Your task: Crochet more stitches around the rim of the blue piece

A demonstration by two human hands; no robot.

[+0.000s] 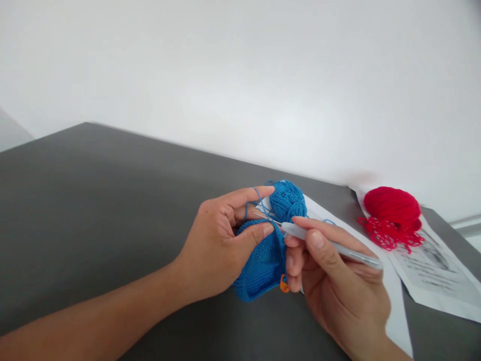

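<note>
My left hand (221,240) is closed on a blue crochet piece (263,263), its thumb pressing the upper edge. Blue yarn loops over the raised index finger of that hand. Between the thumb and fingers of my right hand (338,281) is a crochet hook (334,245) with a pale grey handle. The hook's thin metal tip points left and meets the yarn at the top edge of the piece. An orange stitch marker (284,284) hangs from the lower right edge, beside my right fingers. Just behind my hands lies a blue ball of yarn (288,200).
The dark grey table (112,200) reaches back to a white wall (225,75). At the right, a red ball of yarn (393,204) and a tangle of red strands (394,234) rest on a printed sheet (439,276). A white paper (396,306) lies under my right hand.
</note>
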